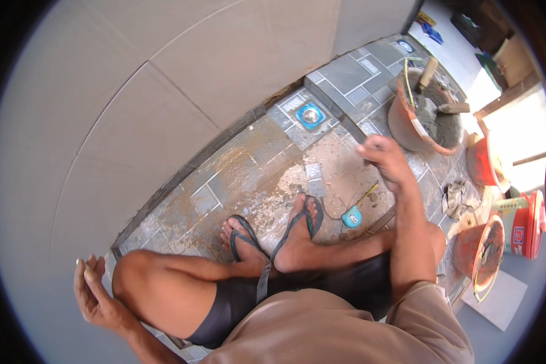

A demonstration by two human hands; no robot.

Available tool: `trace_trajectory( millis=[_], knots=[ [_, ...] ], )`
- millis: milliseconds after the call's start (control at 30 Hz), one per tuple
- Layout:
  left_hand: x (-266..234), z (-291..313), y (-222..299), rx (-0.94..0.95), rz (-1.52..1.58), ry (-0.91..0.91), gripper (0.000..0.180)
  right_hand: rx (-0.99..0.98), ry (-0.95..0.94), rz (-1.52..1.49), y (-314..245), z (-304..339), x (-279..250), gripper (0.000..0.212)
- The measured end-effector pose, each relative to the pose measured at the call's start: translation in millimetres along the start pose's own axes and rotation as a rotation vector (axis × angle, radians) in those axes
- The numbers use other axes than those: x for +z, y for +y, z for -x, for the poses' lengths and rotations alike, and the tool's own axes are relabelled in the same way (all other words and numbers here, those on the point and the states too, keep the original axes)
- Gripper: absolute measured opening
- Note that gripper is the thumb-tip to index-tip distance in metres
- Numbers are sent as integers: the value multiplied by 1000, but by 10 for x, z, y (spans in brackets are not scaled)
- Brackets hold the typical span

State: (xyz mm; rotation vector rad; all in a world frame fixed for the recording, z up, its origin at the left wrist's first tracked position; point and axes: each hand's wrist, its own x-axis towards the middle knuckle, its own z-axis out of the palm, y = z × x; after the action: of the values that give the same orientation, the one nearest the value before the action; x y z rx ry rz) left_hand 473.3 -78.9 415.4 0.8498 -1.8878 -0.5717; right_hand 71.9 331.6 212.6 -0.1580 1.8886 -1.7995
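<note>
My right hand (387, 161) is raised over the partly tiled floor, left of a large bucket of wet grey mortar (409, 124). Its fingers are curled together; whether anything small is pinched in them cannot be made out. At the left, my left hand (97, 296) is beside my knee and close to the large wall tiles (54, 212). Its fingers are apart and slightly bent, with nothing visible in them. A teal tape measure (352, 216), its yellow blade partly out, lies on the floor below my right hand. Small loose grey tiles (314, 179) lie near my sandalled foot.
A blue-edged floor drain (310, 115) sits beside a low tiled step (352, 82). Two wooden tool handles (429, 73) stick out of the mortar bucket. Smaller red buckets (467, 249), a crumpled cloth (459, 200), a lidded pail (531, 227) and a loose tile (497, 300) are at the right.
</note>
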Motion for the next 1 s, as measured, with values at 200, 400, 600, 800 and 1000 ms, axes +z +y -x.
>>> trace_trajectory(
  millis=[200,400,600,800,1000],
  knots=[
    [-20,116,111,8,101,91,28,-159,373,1078,926,195,-425,26],
    [-131,272,357,42,154,160,24,131,262,586,1139,-233,-244,20],
    [-155,440,539,30,145,230,24,-308,307,942,1534,-323,-117,31],
    [-8,383,597,29,213,178,26,-65,175,771,1985,-358,-321,33],
    [42,182,432,-6,169,26,29,-88,27,948,1417,-174,353,45]
  ],
)
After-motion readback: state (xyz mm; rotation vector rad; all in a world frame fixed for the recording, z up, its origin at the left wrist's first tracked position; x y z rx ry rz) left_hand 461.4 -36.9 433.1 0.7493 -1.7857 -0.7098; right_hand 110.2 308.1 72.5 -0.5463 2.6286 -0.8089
